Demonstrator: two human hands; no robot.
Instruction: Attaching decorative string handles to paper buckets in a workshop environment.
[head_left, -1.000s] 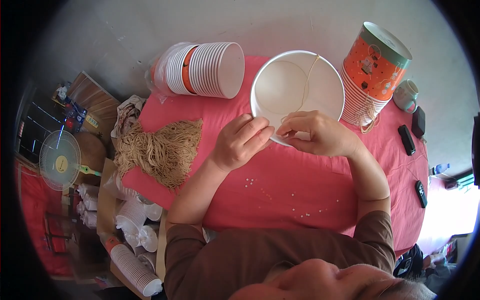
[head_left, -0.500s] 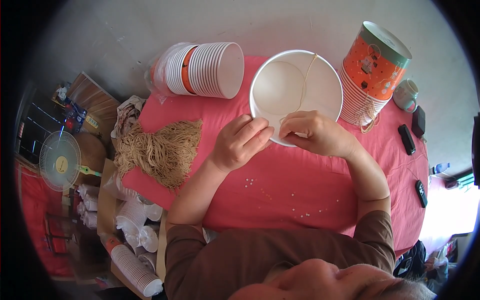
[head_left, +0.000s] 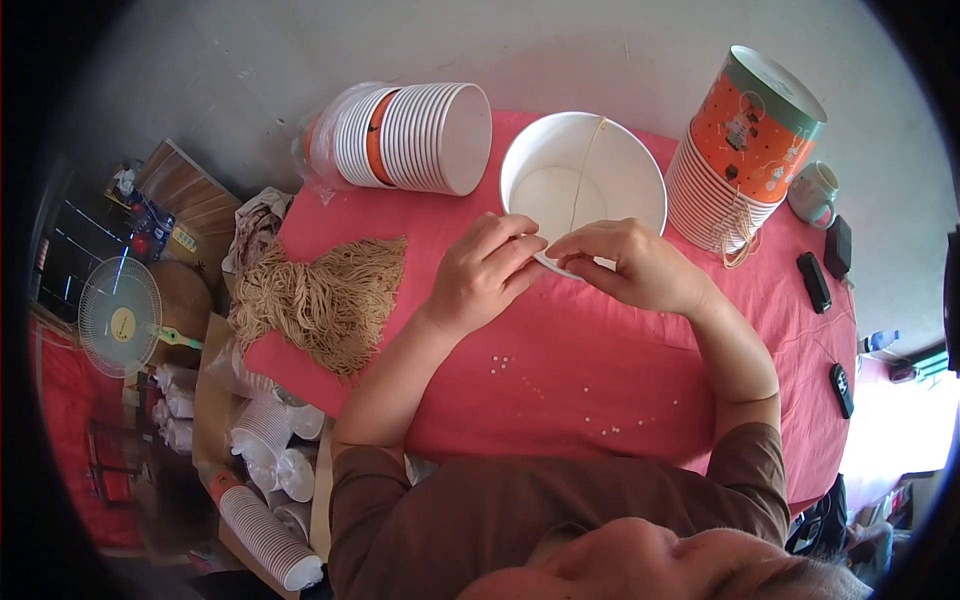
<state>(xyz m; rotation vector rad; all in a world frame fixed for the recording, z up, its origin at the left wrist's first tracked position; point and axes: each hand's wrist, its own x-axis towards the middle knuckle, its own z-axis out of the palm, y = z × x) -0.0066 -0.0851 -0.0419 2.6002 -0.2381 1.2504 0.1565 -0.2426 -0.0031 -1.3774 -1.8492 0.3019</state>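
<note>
A white paper bucket (head_left: 583, 180) lies on its side on the pink tablecloth (head_left: 600, 370), mouth toward me. A thin tan string (head_left: 583, 178) runs across its opening from the far rim to the near rim. My left hand (head_left: 487, 272) and my right hand (head_left: 630, 262) meet at the near rim, fingertips pinched on the string and the rim. A pile of tan string pieces (head_left: 325, 295) lies left of my left hand.
A sleeve of stacked white buckets (head_left: 410, 137) lies at the back left. An orange printed bucket stack (head_left: 745, 150) stands at the right, with a mug (head_left: 815, 192) and dark remotes (head_left: 815, 282) beyond. Small white beads (head_left: 500, 365) dot the cloth. A fan (head_left: 118, 315) and cup stacks (head_left: 265, 525) are on the floor left.
My hands stay at the bucket's near rim; the fingers have shifted only slightly. The bucket has not moved.
</note>
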